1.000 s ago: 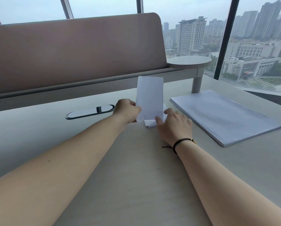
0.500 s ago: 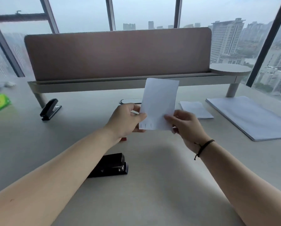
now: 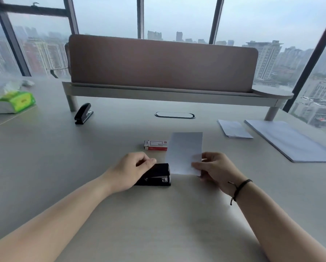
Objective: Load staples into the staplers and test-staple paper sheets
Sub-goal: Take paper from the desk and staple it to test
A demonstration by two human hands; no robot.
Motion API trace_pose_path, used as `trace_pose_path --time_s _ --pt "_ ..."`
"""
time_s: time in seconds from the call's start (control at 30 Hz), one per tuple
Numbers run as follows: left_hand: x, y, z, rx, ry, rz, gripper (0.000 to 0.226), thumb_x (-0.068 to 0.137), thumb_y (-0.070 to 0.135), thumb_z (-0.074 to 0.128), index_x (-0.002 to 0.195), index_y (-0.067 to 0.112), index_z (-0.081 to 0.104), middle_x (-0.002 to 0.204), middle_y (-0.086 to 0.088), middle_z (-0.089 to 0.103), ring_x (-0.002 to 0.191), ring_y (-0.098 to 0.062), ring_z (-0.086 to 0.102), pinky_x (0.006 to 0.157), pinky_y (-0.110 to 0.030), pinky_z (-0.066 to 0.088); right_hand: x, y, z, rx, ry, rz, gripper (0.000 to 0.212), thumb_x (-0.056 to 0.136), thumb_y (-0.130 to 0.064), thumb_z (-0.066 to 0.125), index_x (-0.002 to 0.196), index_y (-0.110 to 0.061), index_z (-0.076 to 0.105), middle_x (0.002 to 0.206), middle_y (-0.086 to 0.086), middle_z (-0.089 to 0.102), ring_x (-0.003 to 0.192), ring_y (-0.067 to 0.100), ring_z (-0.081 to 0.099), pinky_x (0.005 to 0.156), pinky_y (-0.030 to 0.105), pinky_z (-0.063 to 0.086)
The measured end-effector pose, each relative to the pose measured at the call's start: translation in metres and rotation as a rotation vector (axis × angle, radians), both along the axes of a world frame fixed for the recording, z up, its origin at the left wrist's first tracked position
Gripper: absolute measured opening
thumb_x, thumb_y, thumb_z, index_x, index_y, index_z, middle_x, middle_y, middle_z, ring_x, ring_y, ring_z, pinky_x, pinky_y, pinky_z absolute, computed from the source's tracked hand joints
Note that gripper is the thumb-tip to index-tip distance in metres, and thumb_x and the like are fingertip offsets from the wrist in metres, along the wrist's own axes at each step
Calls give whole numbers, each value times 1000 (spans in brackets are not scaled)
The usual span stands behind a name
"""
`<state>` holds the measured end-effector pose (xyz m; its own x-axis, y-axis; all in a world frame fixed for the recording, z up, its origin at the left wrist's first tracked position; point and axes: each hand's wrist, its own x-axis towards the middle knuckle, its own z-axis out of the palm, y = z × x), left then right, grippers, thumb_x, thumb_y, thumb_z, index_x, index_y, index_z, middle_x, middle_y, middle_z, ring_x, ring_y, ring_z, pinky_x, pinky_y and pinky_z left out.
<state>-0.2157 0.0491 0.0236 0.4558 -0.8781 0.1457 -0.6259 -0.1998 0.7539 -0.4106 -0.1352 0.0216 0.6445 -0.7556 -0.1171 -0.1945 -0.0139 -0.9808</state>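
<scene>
Black plastic stapler [image 3: 155, 176], mid-desk: my left hand [image 3: 133, 171] curled over it. Small white paper sheet [image 3: 184, 153]: pinched at its lower corner by my right hand [image 3: 213, 169]. Red-and-white staple box [image 3: 156, 145] just behind.

My left hand [image 3: 132, 172] covers the rear of the black stapler [image 3: 156, 176]. The label on the staple box [image 3: 156, 145] is too small to read. The paper stack [image 3: 290, 140] runs past the right edge.

Stapler and sheet at the tabletop [image 3: 64, 167]
My left hand [image 3: 129, 172] grips the black stapler [image 3: 156, 177]; my right hand [image 3: 214, 170] pinches the paper sheet [image 3: 184, 151].
</scene>
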Motion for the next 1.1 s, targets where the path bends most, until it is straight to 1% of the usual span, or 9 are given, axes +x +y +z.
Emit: trace_pose_path --time_s 0.13,0.27,0.5,0.63,0.7,0.8,0.83,0.97,1.1 --pt "5 18 -7 -31 4 -4 34 97 44 50 69 25 54 48 17 43 49 -4 37 57 -27 34 -9 7 -1 20 14 96 19 81 0 74 100 -4 74 82 14 72 53 21 55 47 27 52" --pt "3 24 -11 -71 -18 19 37 98 45 48 68 23 51 49 14 39 49 -5 35 52 -21 31 -8 16 0 37 -11 162 21 82 1 73 103 -3 72 83 13 74 49 17 58 44 23 52" --pt "6 20 -10 -64 19 23 38 96 45 52 64 24 52 48 17 43 49 -3 38 57 -27 34 6 30 1 25 -13 211 25 82 5 71 107 2 68 83 20 70 40 13 56 41 23 52" --pt "4 17 -4 -49 1 7 35 91 51 57 72 22 61 52 17 51 48 -2 43 57 -25 37 10 29 0 37 -24 189 24 82 3 72 106 1 67 86 22 70 46 18 58 43 24 52" --pt "3 16 -2 -83 -63 21 36 85 59 58 75 24 63 63 13 59 52 -2 49 59 -24 40 8 28 -2 62 -66 146 20 81 2 73 100 0 68 85 20 70 50 21 57 42 25 51" --pt "-3 14 4 -185 -272 75 39 78 68 55 83 30 63 77 12 63 74 -6 58 64 -23 44 5 24 -4 139 -214 45 12 83 2 71 93 0 65 79 16 67 47 16 54 41 23 48" --pt "-6 12 8 -211 -294 93 40 77 68 55 87 31 62 79 11 62 77 -8 58 66 -23 45 4 22 -4 157 -261 0 11 84 2 70 93 0 63 77 14 66 46 14 55 41 22 49" --pt "-15 -6 15 -192 -133 134 27 84 54 64 95 29 63 79 9 65 74 -9 61 69 -28 49 -3 14 -4 173 -341 -76 12 85 1 68 96 -1 62 79 11 65 51 14 56 45 24 50" --pt "-18 -15 12 -170 -112 152 17 87 42 66 90 25 62 79 10 63 67 -4 57 65 -21 44 -4 16 -6 99 -259 -14 10 85 4 68 94 4 64 76 17 65 46 17 52 40 23 45"
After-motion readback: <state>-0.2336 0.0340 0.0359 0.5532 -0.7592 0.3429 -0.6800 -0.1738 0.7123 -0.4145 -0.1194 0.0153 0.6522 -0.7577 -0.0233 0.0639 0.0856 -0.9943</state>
